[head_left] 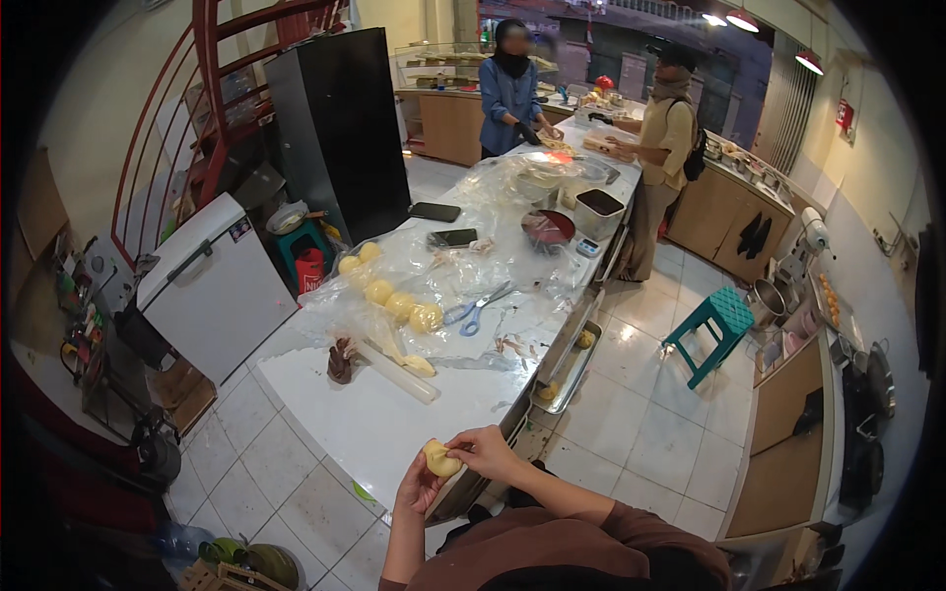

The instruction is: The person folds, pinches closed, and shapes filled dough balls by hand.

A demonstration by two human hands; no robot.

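A piece of pale yellow dough (443, 461) is between my two hands, just above the near end of the white table (394, 453). My left hand (419, 485) cups it from below and the left. With its fingers closed on the dough's upper edge, my right hand (483, 452) pinches from the other side. On the table ahead lie a pale rolling pin (397, 372), a dark brown lump (341, 362) and a flat strip of dough (418, 364). Several yellow dough balls (399, 306) rest farther off, partly under clear plastic sheeting (345, 305).
Blue-handled scissors (475, 313), two phones (435, 212), a red-lined bowl (548, 229), a metal tin (598, 209) and a small scale (587, 247) occupy the table. Two people stand at its far end. A green stool (711, 330) is at right; a white chest freezer (212, 286) at left.
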